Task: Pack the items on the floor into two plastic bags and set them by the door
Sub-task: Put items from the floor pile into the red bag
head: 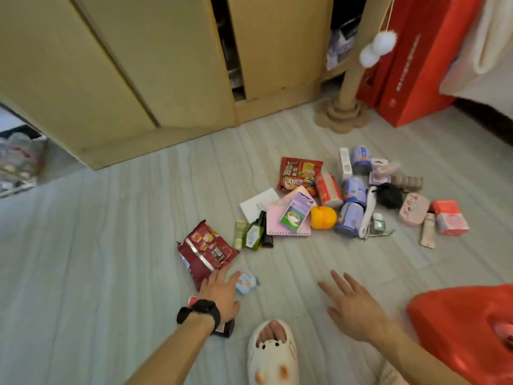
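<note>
A pale floor (111, 245) fills the view. A red plastic bag (458, 329) sits just right of the right hand (352, 307), which hovers with fingers spread, holding nothing. The scattered pile of items (347, 201) lies ahead of both hands, nearer the right. A dark red snack packet (206, 252) lies at the fingertips of the left hand (222, 295), long axis running away from it; fingers straight, contact unclear. It is probably the next pick.

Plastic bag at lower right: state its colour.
The plastic bag is bright red; head view shows it best.
</note>
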A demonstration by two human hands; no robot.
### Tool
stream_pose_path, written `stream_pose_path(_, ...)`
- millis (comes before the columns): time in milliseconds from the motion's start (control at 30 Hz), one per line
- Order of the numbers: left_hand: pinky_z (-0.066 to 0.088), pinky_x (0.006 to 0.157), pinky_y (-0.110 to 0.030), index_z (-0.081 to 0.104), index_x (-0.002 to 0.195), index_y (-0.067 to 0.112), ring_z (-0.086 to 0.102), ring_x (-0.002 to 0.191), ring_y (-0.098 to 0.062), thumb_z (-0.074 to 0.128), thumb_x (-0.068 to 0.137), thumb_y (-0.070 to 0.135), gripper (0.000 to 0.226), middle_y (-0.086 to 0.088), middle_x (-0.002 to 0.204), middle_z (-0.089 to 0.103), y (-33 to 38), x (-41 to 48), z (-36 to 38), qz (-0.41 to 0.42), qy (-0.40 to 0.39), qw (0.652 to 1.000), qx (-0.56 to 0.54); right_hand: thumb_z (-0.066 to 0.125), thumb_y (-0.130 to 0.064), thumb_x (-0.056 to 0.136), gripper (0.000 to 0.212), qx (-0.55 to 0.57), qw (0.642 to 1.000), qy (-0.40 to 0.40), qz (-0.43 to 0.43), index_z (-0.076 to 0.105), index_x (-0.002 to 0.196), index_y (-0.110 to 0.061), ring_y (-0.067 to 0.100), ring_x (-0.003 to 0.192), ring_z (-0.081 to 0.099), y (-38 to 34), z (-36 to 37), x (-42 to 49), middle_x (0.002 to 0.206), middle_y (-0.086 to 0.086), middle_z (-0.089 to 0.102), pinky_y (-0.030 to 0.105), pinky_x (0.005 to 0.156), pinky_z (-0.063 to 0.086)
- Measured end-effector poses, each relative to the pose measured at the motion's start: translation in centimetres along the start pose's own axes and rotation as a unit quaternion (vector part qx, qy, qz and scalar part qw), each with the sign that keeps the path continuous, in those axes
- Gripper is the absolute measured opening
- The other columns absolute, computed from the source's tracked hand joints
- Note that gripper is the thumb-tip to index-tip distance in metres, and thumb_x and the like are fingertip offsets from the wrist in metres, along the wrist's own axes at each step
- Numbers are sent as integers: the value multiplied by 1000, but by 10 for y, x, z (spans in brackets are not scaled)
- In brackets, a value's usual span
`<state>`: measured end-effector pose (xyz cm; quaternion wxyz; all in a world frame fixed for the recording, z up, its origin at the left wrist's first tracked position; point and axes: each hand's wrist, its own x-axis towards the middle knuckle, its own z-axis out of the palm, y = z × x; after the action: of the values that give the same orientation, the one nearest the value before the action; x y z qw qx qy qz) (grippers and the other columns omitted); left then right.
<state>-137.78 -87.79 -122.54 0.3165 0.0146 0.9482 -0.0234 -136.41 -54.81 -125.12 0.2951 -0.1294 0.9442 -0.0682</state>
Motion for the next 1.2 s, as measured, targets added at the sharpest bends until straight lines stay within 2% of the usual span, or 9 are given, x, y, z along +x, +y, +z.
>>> stream_pose_path(167,15,118,-44,9,154,37,11,147,-22,57,85,15,86,-2,162,8,-5,27,12,45,43,994,85,31,-57,96,72,-16,999,-50,6,-17,149,-50,27,149,-23,15,46,17,157,-6,-34,60,116,7)
stream_pose_path(267,33,108,-40,23,149,40,31,137,-24,59,86,31,74,0,153,24,1,45,14,77,16,996,40,29,-59,96,72,4,999,-46,-8,-22,147,-51,25,147,-27,21,54,15,153,-8,-40,62,115,6)
stream_pose_path(367,43,97,-32,44,137,34,44,121,-26,62,87,34,53,-3,134,36,16,57,20,58,-9,996,-62,36,-58,96,73,21,997,-67,-19,-12,151,-49,23,148,-24,21,44,17,157,-10,-34,61,116,8)
stream_pose_path(433,43,94,-34,51,129,31,45,114,-27,63,85,28,46,-4,124,39,26,62,22,49,0,995,-88,42,-57,95,71,67,996,-63,-7,6,154,-43,22,152,-3,24,27,22,165,-7,-10,52,118,20)
stream_pose_path(533,44,94,-36,53,126,31,46,109,-28,65,81,29,47,-4,119,41,43,67,19,68,-10,991,-114,52,-56,91,65,211,966,123,90,38,146,-25,30,132,42,32,-12,42,147,9,42,43,102,45)
stream_pose_path(667,48,92,-37,54,124,32,46,108,-23,67,80,29,47,-1,117,40,64,67,7,96,-3,982,-163,60,-56,87,67,290,873,320,227,47,128,-5,40,115,50,53,-72,99,125,21,52,46,93,43)
stream_pose_path(833,48,93,-37,56,124,34,48,109,-22,67,79,28,47,0,119,41,73,65,-9,119,21,973,-198,68,-57,80,88,333,856,193,346,32,138,-2,43,122,48,65,-98,158,135,25,44,46,96,42)
stream_pose_path(1067,50,88,-38,54,122,37,50,106,-20,69,79,32,45,2,117,41,70,55,-21,131,42,971,-197,77,-41,72,108,273,922,37,273,12,154,-17,37,122,55,57,-69,114,136,19,54,39,94,45)
stream_pose_path(1200,47,90,-31,55,123,36,52,105,-20,69,79,31,46,2,116,40,77,40,-33,148,38,969,-193,69,-32,75,73,191,957,-1,219,31,135,-16,39,104,60,22,-13,46,119,17,54,37,78,47)
